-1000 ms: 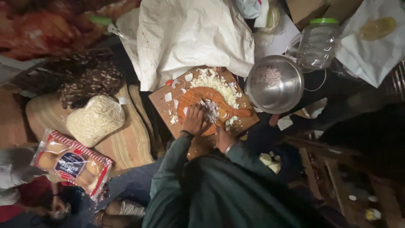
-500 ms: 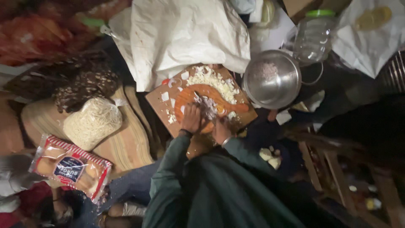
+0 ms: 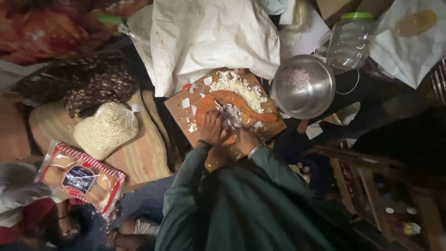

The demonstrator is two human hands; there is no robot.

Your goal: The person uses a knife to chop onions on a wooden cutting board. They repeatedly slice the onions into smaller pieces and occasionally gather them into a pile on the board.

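Now, quick notes:
L hand: curled down onto the small pile of chopped onion, fingers bunched on it; can't tell if it grips.
R hand: closed, just beside the pile's lower-right edge; holds what, can't tell, maybe a knife.
Pile: on the round orange board, just ahead of both hands; L hand nearer.
Board axis: handle runs off to the right, toward the steel bowl.
Under it: 1 square wooden board, white bits scattered.
Far left: noodle bag, bun pack.

Orange round board on brown cutting board, white chopped pieces, silver bowl, red-striped bun packet, dark green sleeves
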